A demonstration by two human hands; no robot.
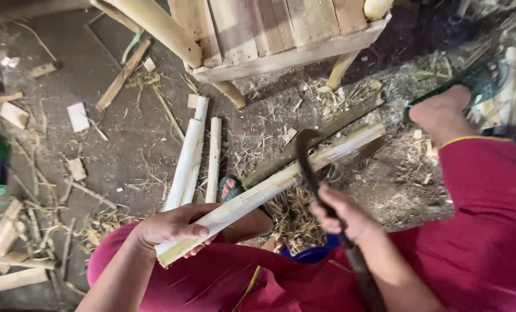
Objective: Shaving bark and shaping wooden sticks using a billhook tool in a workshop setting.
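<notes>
While left hand (pixel 174 227) fingers clamp bamboo strip (pixel 269 188) | right hand (pixel 342 215) fingers grip sickle (pixel 305 159)

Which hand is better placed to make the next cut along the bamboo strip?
Right. The right hand already grips the curved knife, its blade lying on the bamboo strip; the left hand clamps the strip's near end.

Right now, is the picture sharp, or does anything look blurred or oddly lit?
Head view: soft, even light with no glare; the left hand and the bamboo strip it holds look fairly sharp; the right hand and its dark curved blade are slightly smeared; straight edges of the wooden stool bend near the frame's top.
</notes>
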